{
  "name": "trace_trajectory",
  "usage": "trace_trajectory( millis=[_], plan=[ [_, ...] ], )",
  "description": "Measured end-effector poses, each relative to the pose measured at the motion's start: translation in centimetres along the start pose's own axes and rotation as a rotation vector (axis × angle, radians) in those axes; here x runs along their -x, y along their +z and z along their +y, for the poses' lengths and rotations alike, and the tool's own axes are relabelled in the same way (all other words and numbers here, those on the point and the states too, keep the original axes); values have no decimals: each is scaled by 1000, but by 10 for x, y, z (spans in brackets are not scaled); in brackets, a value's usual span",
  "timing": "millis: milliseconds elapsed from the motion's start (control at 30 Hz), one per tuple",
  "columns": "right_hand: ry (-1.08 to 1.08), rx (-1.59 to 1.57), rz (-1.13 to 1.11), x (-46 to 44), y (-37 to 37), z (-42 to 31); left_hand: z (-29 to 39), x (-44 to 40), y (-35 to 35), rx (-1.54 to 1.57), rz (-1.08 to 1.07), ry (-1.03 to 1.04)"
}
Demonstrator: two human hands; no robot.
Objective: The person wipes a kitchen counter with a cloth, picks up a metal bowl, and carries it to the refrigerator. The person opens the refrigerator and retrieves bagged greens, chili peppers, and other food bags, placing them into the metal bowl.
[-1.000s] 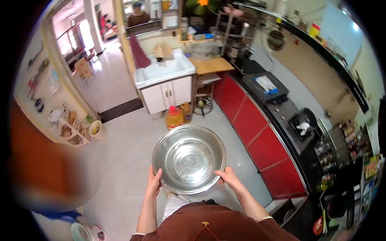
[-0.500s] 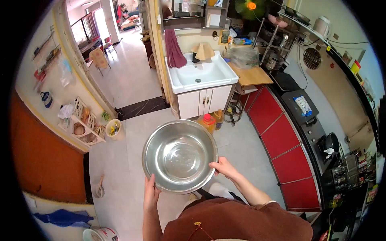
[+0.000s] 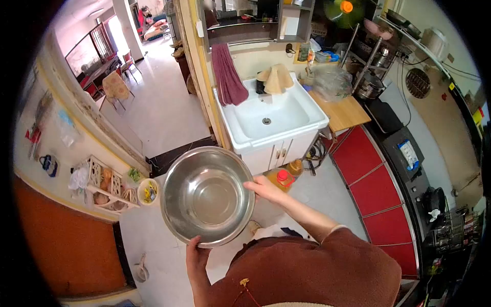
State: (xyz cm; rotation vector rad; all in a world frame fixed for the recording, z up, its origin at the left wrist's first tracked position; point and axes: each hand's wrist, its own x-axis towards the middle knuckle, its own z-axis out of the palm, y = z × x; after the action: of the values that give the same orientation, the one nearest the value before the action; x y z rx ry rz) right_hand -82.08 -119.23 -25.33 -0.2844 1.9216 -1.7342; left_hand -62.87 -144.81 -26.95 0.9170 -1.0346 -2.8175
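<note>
A large metal basin (image 3: 212, 199) is held in front of my body, its hollow inside facing up and showing nothing in it. My left hand (image 3: 197, 255) grips the rim at the bottom, with the fingers partly hidden beneath. At the basin's right side, my right hand (image 3: 265, 188) is closed on the rim, thumb on top. The white sink (image 3: 276, 120) stands beyond the basin to the right, with a purple towel (image 3: 229, 77) over its left side and a beige cloth (image 3: 277, 79) at the tap.
Oil bottles (image 3: 283, 178) stand on the floor by the sink cabinet. Red cabinets (image 3: 371, 189) line the right side. On the left are a white rack (image 3: 105, 187), a bin (image 3: 148, 191) and a scoop (image 3: 141, 270) on the floor. A doorway opens ahead.
The view has turned and moved nearer the sink. Both hands still hold the basin, which now sits farther left in view, with my right hand higher on its right side.
</note>
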Motion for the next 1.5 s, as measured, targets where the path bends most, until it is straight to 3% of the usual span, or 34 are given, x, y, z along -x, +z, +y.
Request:
trace_trajectory(
  millis=[100, 167, 333, 433, 500, 600, 800, 1000, 1200, 1300, 1433, 1500],
  plan=[
    [-95, 30, -45, -76, 2, -26, 37, -38, 20, 0, -3, 97],
    [53, 259, -8, -131, 6, -33, 54, -63, 15, 52, 63, 144],
    [37, 122, -116, -218, 40, -72, 112, -113, 28, -21, 164, 258],
    [69, -123, -168, -271, 63, -93, 157, -164, 10, -60, 116, 190],
    [-59, -45, -178, -315, 65, -97, 189, -203, 7, -13, 114, 211],
    [55, -159, -107, -389, 74, -103, 253, -265, -4, -80, 110, 231],
    [47, -95, 47, -501, 93, -131, 371, -370, -2, -130, 41, 182],
    [145, -165, 192, -589, 88, -131, 443, -478, 8, -103, 15, 84],
    [113, -136, 269, -743, 61, -143, 501, -617, 23, -117, 40, 53],
    [76, -145, 298, -843, 48, -171, 548, -676, 38, -96, -11, 58],
    [-5, -111, 301, -963, 60, -232, 606, -741, 63, -72, 133, 122],
    [-77, -76, 174, -1014, 73, -263, 636, -770, 74, -4, 68, 145]
  ],
)
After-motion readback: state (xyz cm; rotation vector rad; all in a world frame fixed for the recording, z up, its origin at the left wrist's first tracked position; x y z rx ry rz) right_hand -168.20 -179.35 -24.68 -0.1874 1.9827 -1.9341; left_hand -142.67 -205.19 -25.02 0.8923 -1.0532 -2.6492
